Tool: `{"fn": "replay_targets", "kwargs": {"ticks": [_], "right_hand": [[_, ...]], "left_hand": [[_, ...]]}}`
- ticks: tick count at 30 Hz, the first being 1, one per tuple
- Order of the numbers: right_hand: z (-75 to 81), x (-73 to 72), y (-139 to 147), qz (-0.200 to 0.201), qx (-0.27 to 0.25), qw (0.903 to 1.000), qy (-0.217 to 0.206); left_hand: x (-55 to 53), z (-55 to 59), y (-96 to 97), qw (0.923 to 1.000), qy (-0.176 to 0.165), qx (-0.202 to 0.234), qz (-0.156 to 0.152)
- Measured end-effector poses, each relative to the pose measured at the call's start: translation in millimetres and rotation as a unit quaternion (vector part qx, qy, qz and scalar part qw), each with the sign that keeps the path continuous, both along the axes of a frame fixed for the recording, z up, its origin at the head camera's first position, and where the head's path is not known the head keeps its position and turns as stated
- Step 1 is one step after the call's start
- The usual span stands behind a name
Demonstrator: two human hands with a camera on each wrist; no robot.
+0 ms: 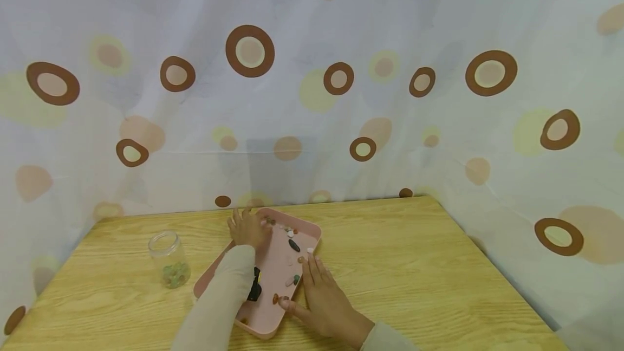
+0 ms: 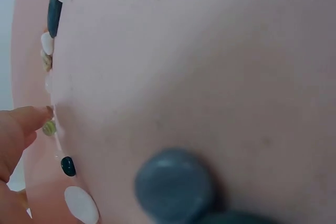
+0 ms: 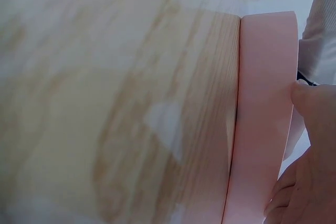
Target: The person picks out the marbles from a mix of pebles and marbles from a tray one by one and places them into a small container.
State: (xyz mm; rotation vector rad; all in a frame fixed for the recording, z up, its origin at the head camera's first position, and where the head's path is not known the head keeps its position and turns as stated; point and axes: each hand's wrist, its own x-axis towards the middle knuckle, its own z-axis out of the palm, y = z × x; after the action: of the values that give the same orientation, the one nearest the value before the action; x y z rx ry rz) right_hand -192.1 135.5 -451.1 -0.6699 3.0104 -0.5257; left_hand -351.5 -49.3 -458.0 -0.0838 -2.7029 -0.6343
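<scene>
A pink tray (image 1: pixel 275 318) lies at a slant on the wooden table, with several small coloured stones scattered in it. My left hand (image 1: pixel 247 230) reaches over its far left side with the fingers spread. In the left wrist view, a fingertip comes down by the tray's wall, right beside a light green stone (image 2: pixel 49 128). A dark green stone (image 2: pixel 68 166) and a flat white one (image 2: pixel 81 204) lie close by. Along the tray's right rim, my right hand (image 1: pixel 327 301) rests with its fingers straight, near an orange-brown stone (image 1: pixel 275 299).
Left of the tray stands a clear open jar (image 1: pixel 166 256) with green stones at its bottom. A black object (image 1: pixel 254 286) in the tray is partly behind my left sleeve (image 1: pixel 216 297). A patterned curtain (image 1: pixel 292 96) hangs along the table's back and sides.
</scene>
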Motion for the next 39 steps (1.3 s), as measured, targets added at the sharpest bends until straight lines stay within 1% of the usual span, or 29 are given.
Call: {"fn": "replay_targets", "kwargs": {"ticks": [2,8,11,14,17,21,24,33,39], "right_hand": [[-0.4,0.0,0.1,0.000,0.002,1.0000,0.001],[-0.8,0.2,0.9,0.002,0.003,1.0000,0.001],[-0.7,0.5,1.5,0.001,0.004,1.0000,0.003],[-0.6,0.6,1.8,-0.001,0.003,1.0000,0.002],[-0.3,0.4,1.5,-0.002,-0.001,1.0000,-0.002],[0.5,0.7,0.8,0.000,-0.002,1.0000,-0.005],[1.3,1.2,0.6,0.000,0.000,1.0000,-0.004],[2.2,2.0,-0.7,-0.005,-0.010,0.9999,-0.007],[3.1,2.3,-0.3,-0.002,-0.006,0.9999,-0.008]], "left_hand": [[0.0,0.0,0.3,0.9999,-0.008,-0.011,0.002],[0.0,1.6,-0.1,0.9980,-0.053,-0.033,0.001],[0.0,2.9,0.6,0.9975,-0.060,-0.038,-0.002],[0.3,3.4,1.4,0.9977,-0.058,-0.035,-0.001],[0.6,2.6,1.6,0.9982,-0.054,-0.026,0.007],[0.1,0.9,1.4,0.9988,-0.041,-0.023,0.015],[-1.1,-0.2,1.2,0.9990,-0.035,-0.023,0.015],[-2.7,-3.7,-0.3,0.9993,-0.032,-0.020,0.004],[0.9,1.0,1.8,0.9992,-0.030,-0.026,0.007]]}}
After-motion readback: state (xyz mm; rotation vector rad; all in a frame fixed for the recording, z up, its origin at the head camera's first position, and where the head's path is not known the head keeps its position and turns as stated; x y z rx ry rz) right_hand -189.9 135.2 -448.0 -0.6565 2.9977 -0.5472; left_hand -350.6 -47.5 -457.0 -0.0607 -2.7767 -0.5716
